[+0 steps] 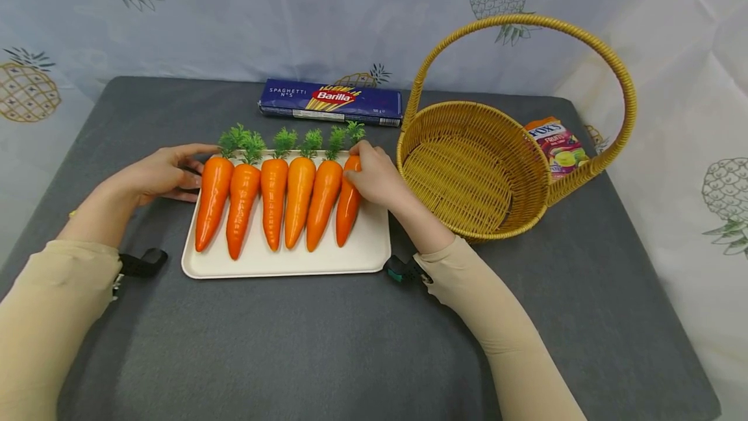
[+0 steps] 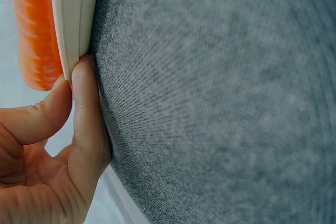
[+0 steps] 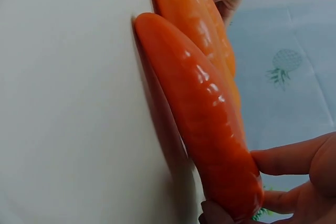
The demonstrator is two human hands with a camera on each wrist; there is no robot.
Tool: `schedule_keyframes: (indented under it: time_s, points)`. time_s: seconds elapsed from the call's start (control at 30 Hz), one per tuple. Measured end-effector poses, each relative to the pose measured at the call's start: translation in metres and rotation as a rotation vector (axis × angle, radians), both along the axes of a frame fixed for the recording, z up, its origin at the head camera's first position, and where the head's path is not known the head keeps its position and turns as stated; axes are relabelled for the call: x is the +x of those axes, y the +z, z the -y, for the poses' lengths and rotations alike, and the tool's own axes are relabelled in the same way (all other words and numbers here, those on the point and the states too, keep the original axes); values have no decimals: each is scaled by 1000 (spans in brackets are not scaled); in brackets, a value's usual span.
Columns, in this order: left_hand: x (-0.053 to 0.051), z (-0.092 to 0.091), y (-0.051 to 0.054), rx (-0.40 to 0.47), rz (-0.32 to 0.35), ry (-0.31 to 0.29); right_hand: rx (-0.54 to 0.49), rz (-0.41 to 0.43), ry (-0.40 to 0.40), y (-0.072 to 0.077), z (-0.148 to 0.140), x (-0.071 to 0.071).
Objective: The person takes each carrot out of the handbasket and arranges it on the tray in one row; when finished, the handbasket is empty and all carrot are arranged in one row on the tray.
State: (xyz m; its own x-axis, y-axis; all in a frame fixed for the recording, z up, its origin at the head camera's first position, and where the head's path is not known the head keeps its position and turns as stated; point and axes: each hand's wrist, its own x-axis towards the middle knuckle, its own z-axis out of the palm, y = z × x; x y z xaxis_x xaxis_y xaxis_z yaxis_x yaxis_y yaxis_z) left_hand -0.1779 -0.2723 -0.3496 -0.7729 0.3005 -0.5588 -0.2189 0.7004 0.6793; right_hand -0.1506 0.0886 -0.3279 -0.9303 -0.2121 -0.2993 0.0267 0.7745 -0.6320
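Note:
Several orange carrots with green tops lie side by side on a white tray (image 1: 286, 266). My right hand (image 1: 374, 174) grips the rightmost carrot (image 1: 348, 206) near its leafy end. In the right wrist view that carrot (image 3: 197, 98) lies along the tray, its thick end between thumb and fingers. At the tray's left side, my left hand (image 1: 166, 171) is beside the leftmost carrot (image 1: 213, 197). The left wrist view shows thumb and forefinger (image 2: 86, 108) pinching the tray's rim (image 2: 73, 30), with an orange carrot (image 2: 37, 35) just above the thumb.
A wicker basket (image 1: 528, 216) with a tall handle stands right of the tray. Partly behind it lies a Fox's candy bag (image 1: 558, 148). A blue Barilla spaghetti box (image 1: 330, 102) lies at the back of the grey table (image 1: 280, 349), before a pineapple-print cloth (image 1: 234, 18).

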Motion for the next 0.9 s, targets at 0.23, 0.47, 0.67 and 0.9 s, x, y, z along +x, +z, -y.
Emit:
schedule_keyframes:
  time_s: [0.23,0.47,0.67,0.9]
  points:
    - [0,-1,1,-4,-1,3,25,7,3,-3,-1,-1]
    - [-2,-2,0,1,-1,-6,50,8,0,-5,-1,-2]
    - [-1,-2,-1,1,-3,-5,69,2,1,-4,-1,0]
    - [1,-1,-2,-1,-6,-16,97,3,11,1,2,4]
